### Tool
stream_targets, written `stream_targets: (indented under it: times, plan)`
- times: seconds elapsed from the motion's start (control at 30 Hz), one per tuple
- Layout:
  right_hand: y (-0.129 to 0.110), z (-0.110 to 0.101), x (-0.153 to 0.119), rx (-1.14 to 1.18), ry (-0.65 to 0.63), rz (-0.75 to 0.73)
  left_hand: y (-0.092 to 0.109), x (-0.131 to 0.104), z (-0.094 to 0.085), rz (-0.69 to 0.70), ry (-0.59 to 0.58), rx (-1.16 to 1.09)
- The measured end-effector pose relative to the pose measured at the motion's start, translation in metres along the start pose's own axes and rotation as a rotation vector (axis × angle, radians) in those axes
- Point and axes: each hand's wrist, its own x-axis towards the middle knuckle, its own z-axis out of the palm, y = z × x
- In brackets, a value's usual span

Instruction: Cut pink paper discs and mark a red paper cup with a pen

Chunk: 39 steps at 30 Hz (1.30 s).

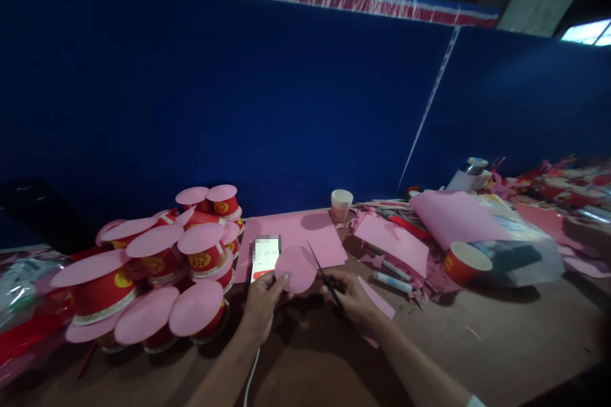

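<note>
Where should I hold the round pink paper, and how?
I'd pinch the pink circle by its lower-left edge, coming from the left, like the left hand. It's thin and flat, so thumb and fingers can sandwich it; the right hand's dark pointed blade is on its right.

The left hand and right hand are bare, as are the slim left forearm and right forearm, smooth in outline. At the frame's lower right, a small sliver of pale, whitish sleeve edge borders the right forearm, its fabric too indistinct to tell
</note>
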Motion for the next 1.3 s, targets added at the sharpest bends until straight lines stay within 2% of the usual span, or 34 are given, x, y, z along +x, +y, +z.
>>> stream_targets:
  times: [0.43, 0.7, 0.97, 1.3]
  plan:
    - [-0.004, -0.001, -0.001, -0.042, 0.007, -0.021, -0.002, 0.001, -0.001, 0.012, -0.013, 0.004]
    - [0.005, -0.001, 0.0, 0.075, 0.058, 0.078, -0.003, 0.002, -0.002, 0.032, 0.005, 0.019]
    - [0.001, 0.0, 0.001, 0.071, 0.037, 0.01, 0.0, 0.0, -0.001, 0.048, 0.016, 0.024]
    - [-0.003, -0.001, -0.002, 0.082, 0.012, 0.004, 0.0, 0.001, 0.0, 0.017, 0.01, 0.008]
